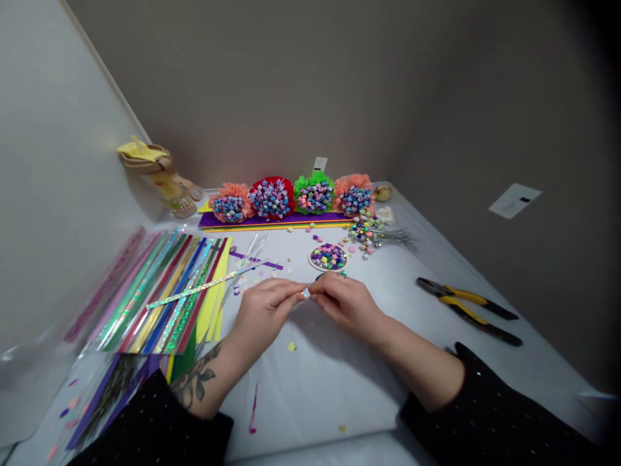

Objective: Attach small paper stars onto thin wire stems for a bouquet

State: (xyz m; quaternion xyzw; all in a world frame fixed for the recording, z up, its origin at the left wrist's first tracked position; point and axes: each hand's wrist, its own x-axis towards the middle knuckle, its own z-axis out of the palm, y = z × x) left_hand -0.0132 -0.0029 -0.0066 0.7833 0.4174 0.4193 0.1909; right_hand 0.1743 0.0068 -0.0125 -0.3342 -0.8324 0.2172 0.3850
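Between the fingertips of both hands is a small shiny folded paper piece, silvery and holographic. My left hand pinches it from the left, with thumb and forefinger pressed together. From the other side my right hand pinches it too, and its fingers partly cover it. Just beyond the hands stands a small round bowl full of colourful folded paper stars. A sparkly silver paper strip lies across a fan of coloured shiny strips to the left.
Pliers with yellow-black handles lie on the right. Several star bouquets in crepe paper line the back on stacked coloured sheets. Wire stems and loose stars lie behind the bowl. A cup with a brown band stands back left.
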